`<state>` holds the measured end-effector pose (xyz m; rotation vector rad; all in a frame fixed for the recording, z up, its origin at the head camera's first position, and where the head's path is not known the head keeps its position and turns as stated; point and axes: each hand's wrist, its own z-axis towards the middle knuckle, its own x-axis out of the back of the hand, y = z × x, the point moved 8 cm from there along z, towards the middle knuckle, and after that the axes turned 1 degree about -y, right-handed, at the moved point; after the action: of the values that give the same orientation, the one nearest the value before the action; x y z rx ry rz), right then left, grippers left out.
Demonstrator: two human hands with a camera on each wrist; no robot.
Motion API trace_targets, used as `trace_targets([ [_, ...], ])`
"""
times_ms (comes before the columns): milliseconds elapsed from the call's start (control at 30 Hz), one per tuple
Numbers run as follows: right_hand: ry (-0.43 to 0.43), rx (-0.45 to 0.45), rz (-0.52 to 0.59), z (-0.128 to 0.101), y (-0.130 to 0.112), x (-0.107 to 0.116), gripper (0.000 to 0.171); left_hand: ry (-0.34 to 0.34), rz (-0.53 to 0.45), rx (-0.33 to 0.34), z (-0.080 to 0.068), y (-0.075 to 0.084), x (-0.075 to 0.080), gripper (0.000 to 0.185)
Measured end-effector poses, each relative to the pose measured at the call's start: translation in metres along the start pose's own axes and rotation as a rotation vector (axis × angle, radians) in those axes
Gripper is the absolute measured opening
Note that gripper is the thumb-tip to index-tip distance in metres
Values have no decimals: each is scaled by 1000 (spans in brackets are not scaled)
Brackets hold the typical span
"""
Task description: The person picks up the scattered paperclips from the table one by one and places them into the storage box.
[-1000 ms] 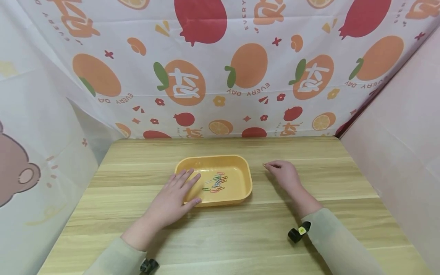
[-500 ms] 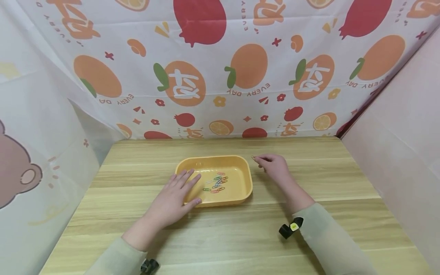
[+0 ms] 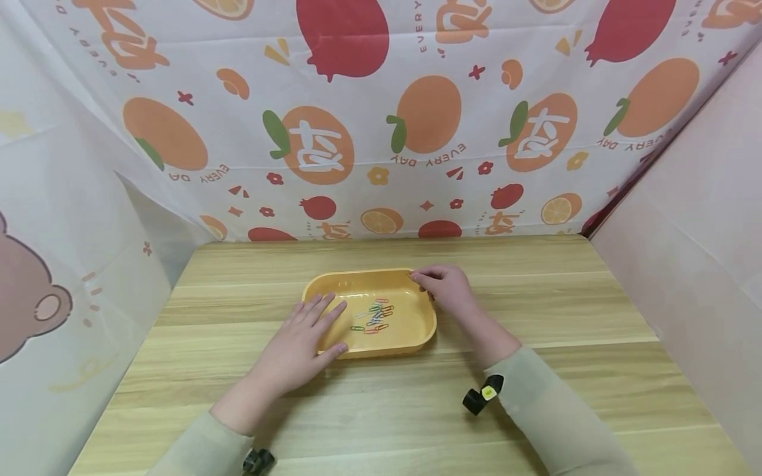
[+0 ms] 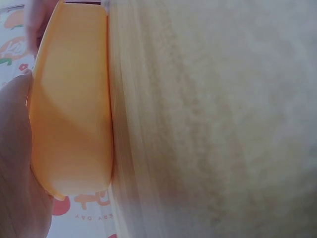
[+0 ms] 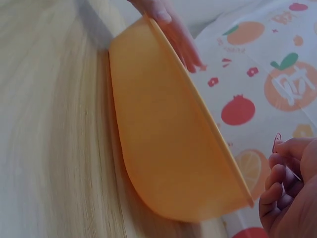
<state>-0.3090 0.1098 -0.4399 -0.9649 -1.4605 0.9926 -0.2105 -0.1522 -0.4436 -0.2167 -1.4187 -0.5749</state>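
A yellow rectangular tray [image 3: 411,325] sits on the wooden table, with several coloured paper clips [image 3: 376,318] clustered inside it. Apart from the cluster, a green paper clip [image 3: 357,328] lies to the left. My left hand [image 3: 297,347] rests across the tray's left end, fingers spread and straight. At the back right corner, my right hand [image 3: 448,289] is over the rim, pinching a small paper clip between thumb and forefinger. That pinched paper clip [image 5: 277,142] looks reddish in the right wrist view; its lower part is hidden by the fingertips.
The wooden table [image 3: 381,410] stretches around the tray on all sides. Behind it hangs a fruit-printed cloth [image 3: 381,132], with pale cloths at left and right. A small black camera [image 3: 483,395] is on the right wrist, another black camera [image 3: 258,461] on the left.
My right hand has moved left, from the table beside the tray to over its back right corner, still pinching the paper clip. The left hand and the tray have stayed in place.
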Motion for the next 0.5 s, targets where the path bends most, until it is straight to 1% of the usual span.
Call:
trace_targets([
  [233, -42, -6, 10, -3, -8, -20, 15, 5, 10, -4, 0, 0, -1, 76],
  [367, -60, -12, -30, -2, -10, -28, 15, 10, 12, -6, -1, 0, -2, 76],
  [500, -87, -6, -118, -3, -13, -37, 15, 13, 14, -10, -1, 0, -2, 76],
])
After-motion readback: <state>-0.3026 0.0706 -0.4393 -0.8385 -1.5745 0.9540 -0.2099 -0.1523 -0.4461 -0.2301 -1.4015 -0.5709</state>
